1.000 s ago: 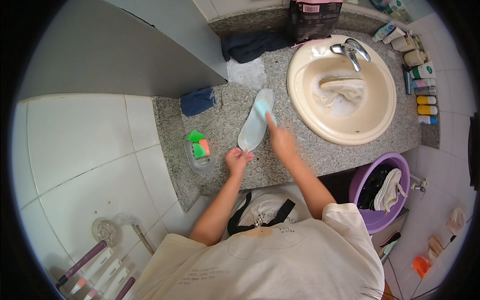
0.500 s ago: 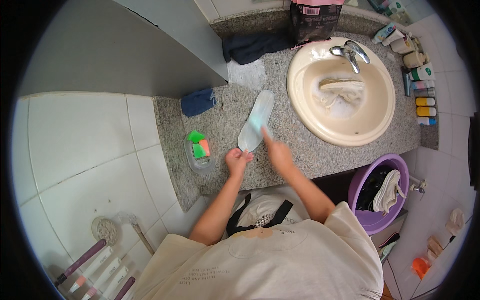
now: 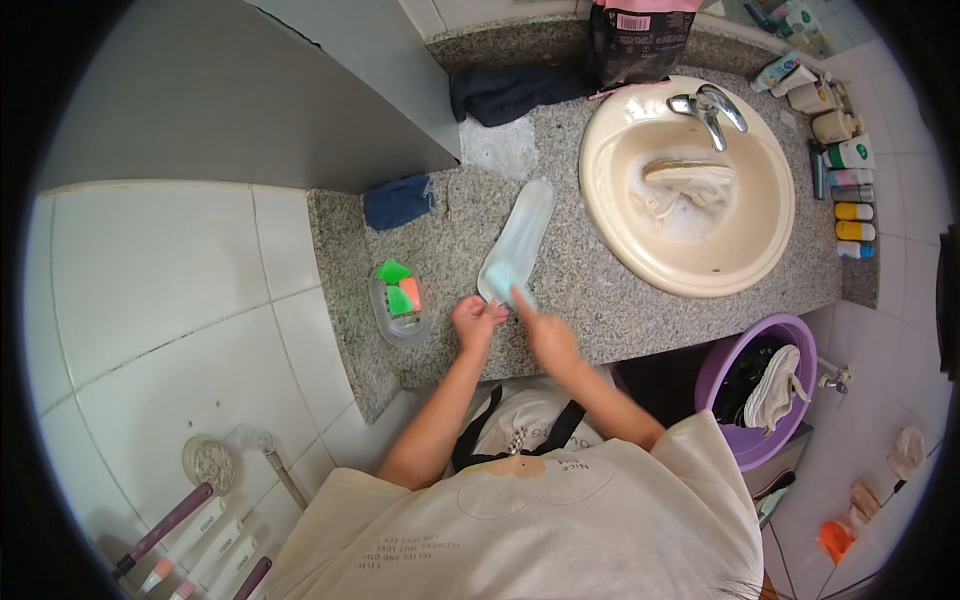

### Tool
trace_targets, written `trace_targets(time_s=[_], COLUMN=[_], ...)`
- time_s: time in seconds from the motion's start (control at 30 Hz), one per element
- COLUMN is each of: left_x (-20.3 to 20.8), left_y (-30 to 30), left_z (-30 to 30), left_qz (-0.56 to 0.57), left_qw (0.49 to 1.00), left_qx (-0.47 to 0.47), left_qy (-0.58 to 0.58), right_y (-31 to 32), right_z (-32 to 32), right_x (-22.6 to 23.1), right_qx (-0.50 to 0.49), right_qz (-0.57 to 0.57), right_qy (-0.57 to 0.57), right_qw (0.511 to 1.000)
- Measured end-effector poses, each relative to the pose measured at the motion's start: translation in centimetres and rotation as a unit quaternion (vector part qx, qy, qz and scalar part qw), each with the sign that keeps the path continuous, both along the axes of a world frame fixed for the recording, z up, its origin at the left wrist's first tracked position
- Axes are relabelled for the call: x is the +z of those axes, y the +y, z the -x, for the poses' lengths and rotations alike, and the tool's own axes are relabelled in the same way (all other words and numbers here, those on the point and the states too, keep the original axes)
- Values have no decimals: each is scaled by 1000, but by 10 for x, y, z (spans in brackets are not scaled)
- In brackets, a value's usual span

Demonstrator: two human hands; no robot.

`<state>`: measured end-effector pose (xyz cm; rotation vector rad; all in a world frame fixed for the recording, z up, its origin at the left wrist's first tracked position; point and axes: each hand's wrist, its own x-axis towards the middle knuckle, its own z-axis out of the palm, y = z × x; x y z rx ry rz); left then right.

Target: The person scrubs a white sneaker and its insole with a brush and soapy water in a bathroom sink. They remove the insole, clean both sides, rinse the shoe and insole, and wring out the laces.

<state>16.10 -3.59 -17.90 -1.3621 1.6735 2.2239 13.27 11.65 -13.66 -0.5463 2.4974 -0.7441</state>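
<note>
A pale grey-white shoe insole lies flat on the speckled stone counter, its narrow end pointing away from me. My left hand pinches the edge of its wide near end. My right hand is closed just to the right, with a finger stretched toward the insole. Under its fingertips a pale blue thing presses on the insole's wide part; blur hides whether it is a brush or a sponge. Left of my hands, a clear soap dish holds green and orange soap pieces.
A cream sink with a chrome tap holds soapy white fabric items. Dark blue cloths and a black-pink bag rest on the counter. Bottles line the right side. A purple basin stands below.
My right hand has slid toward me with the pale blue thing, from the insole's middle to its wide near end. My left hand keeps its place on the edge.
</note>
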Motion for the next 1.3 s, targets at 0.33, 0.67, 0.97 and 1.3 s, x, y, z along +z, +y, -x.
trace_targets(time_s=[0.33,0.67,0.97,1.3], left_x=[3,5,-2,0], left_y=[-1,-1,-8,-5], left_z=[4,3,-5,1], left_qz=[-13,-8,-30,-17], left_qw=[1000,1000,999,998], left_qx=[-15,-14,-36,-55], left_qy=[-8,-3,27,10], right_y=[4,14,14,7], right_z=[114,90,12,36], right_x=[9,2,16,19], right_qx=[-132,-73,51,87], right_qz=[-18,-1,-16,0], right_qy=[70,116,2,15], right_qw=[989,991,999,996])
